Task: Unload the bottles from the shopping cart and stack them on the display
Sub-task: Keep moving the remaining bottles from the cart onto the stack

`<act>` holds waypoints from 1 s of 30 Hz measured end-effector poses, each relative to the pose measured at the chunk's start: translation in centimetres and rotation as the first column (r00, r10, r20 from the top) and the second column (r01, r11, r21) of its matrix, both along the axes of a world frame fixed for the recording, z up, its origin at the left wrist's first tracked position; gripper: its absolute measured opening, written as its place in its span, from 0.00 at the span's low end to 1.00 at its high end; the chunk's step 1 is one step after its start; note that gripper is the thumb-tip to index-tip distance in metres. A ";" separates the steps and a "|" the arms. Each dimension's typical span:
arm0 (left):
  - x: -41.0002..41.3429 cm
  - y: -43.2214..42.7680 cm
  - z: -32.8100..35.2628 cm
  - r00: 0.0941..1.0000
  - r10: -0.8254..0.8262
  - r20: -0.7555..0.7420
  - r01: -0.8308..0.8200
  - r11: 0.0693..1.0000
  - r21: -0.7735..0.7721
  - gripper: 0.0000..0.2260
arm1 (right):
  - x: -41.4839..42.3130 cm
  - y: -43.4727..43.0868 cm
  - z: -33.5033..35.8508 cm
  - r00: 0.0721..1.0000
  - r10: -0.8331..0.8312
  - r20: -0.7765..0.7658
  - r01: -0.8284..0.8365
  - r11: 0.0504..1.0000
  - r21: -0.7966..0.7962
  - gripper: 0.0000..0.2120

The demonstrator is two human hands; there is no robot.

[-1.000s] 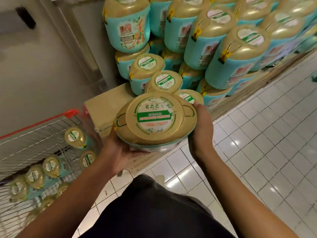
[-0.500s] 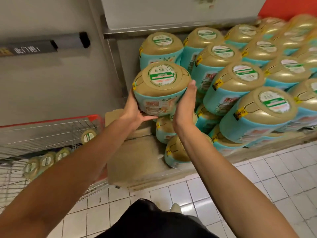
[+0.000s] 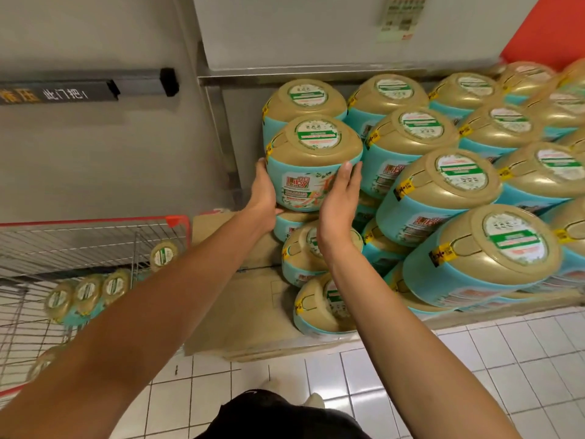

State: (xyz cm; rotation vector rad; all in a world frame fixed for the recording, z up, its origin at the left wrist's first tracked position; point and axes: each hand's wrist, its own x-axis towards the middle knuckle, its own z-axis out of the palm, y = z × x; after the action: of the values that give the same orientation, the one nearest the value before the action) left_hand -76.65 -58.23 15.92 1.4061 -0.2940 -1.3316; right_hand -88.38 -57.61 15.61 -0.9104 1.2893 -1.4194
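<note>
I carry a gold-capped bottle with a teal label (image 3: 313,153) between both palms, at the left end of the display stack (image 3: 443,198). My left hand (image 3: 264,191) presses its left side with the thumb under it. Flat on its right front lies my right hand (image 3: 338,198), fingers straight. The bottle is level with the top layer, right in front of another top bottle (image 3: 304,99); I cannot tell whether it rests on the ones below. Several more bottles (image 3: 87,293) lie in the red-rimmed wire shopping cart (image 3: 79,220) at the left.
Bare cardboard (image 3: 247,312) covers the display base left of two low bottles (image 3: 319,305). A grey wall with a dark bar handle (image 3: 95,90) stands behind the cart, and a metal post (image 3: 221,128) borders the stack. White floor tiles (image 3: 474,359) run along the front.
Both hands lifted the bottle from waist height up and forward to the top layer at the stack's left end. My view tilted up toward the display.
</note>
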 end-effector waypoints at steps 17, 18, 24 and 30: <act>1.9 3.8 -1.6 0.989 -0.084 0.123 0.089 0.995 -0.038 0.12 | -2.0 4.3 -2.0 0.980 -0.069 -0.185 0.067 0.998 -0.013 0.18; 2.2 4.9 -1.5 0.985 -0.096 0.145 0.106 0.992 -0.062 0.10 | -2.0 4.9 -1.7 0.983 -0.080 -0.167 0.075 0.997 -0.033 0.17; 3.7 13.5 0.2 0.966 -0.084 0.245 0.127 0.978 -0.166 0.09 | -2.4 9.1 0.4 0.990 0.121 -0.070 -0.131 0.977 -0.166 0.13; 3.9 24.3 0.1 0.939 0.060 0.340 0.002 0.984 -0.181 0.13 | -3.3 14.2 0.6 0.874 0.484 -0.035 -0.482 0.858 -0.175 0.15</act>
State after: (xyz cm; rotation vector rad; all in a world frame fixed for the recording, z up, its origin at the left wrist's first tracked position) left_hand -72.79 -33.94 16.01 1.4796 -0.6092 -1.0020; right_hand -91.73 -43.46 16.20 -1.2461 0.8452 -1.1427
